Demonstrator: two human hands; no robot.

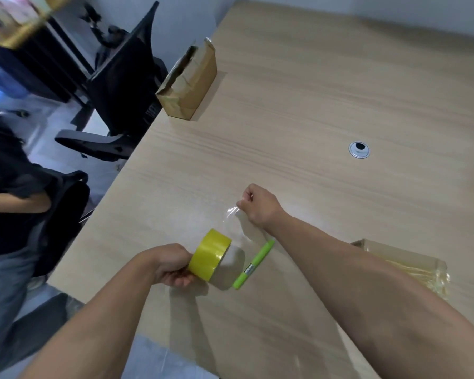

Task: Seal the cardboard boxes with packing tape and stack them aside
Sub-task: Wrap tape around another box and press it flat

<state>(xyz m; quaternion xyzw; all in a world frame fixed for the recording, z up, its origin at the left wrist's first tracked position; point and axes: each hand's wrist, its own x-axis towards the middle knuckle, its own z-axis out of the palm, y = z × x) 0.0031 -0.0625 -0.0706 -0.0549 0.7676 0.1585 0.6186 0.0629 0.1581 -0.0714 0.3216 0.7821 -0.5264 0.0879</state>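
Tape roll (210, 254), yellow, held over the counter (340, 91) near its front edge; my left hand (173, 266) grips it from the side. My right hand (257, 205) pinches the free end of the clear strip (236, 222), which is stretched between roll and fingers. A green pen-shaped tool (253, 265) lies just beside the roll. One cardboard box (192, 83), top flaps loose, stands at the far left edge. A taped box (411, 266) sits behind my right forearm.

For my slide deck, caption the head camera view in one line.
Left hand grips a yellow tape roll; right hand pinches its clear strip stretched over a wooden table.
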